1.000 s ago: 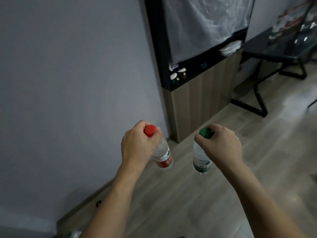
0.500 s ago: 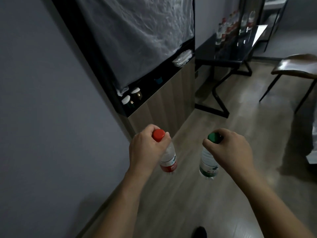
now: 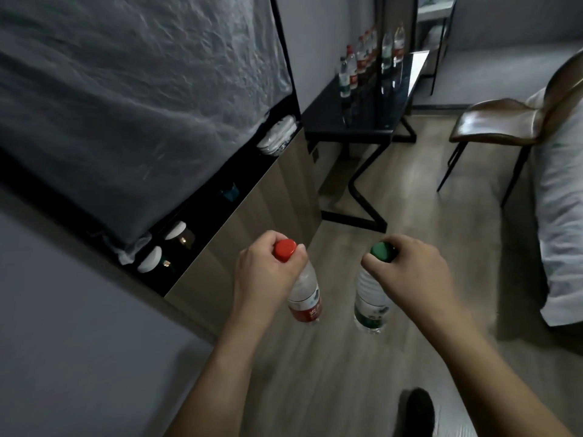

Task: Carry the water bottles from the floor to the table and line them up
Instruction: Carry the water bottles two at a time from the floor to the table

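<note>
My left hand (image 3: 263, 272) grips a red-capped water bottle (image 3: 304, 294) by its neck, and the bottle hangs above the wooden floor. My right hand (image 3: 410, 272) holds a green-capped water bottle (image 3: 369, 302) the same way, a little to the right. Ahead stands a black glossy table (image 3: 353, 121) with several bottles (image 3: 359, 64) lined up along its left side by the wall.
A wood-fronted cabinet (image 3: 246, 222) with a covered screen above it runs along the left. A brown chair (image 3: 504, 121) stands at the right of the table. A white-sheeted bed (image 3: 561, 216) fills the right edge. My dark shoe (image 3: 416, 411) shows at the bottom.
The view has swung right and forward along the cabinet, bringing the table, chair and bed into sight. Both hands keep the same hold on their bottles.
</note>
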`<state>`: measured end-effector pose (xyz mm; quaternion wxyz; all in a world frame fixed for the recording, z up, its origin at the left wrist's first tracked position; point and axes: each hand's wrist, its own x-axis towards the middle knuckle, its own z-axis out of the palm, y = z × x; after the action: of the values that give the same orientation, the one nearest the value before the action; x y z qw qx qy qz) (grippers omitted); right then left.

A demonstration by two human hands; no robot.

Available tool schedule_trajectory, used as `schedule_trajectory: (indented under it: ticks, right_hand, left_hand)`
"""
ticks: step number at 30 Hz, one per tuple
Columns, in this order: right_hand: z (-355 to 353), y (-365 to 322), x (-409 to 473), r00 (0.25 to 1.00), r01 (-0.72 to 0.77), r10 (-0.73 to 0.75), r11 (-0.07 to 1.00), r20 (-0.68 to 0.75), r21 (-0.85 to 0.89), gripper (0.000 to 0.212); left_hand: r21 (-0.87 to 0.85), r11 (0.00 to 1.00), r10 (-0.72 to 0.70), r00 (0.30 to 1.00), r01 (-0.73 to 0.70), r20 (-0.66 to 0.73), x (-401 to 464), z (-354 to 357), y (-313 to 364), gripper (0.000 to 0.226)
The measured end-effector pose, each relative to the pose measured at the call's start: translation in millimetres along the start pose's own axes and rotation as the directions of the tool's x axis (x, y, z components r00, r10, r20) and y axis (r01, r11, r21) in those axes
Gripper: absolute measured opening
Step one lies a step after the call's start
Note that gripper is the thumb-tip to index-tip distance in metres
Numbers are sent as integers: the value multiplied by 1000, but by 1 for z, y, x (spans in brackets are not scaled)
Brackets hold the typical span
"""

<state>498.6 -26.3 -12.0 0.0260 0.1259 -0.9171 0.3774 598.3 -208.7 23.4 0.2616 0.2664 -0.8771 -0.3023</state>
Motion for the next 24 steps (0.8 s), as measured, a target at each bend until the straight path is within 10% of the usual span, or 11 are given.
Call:
schedule_trajectory:
  ticks: [24]
  right_hand:
    - [-28,124,438,997,-52,48,997,-62,-50,20]
  left_hand:
    - [-53,996,75,995,-72,64,342,288,132,24]
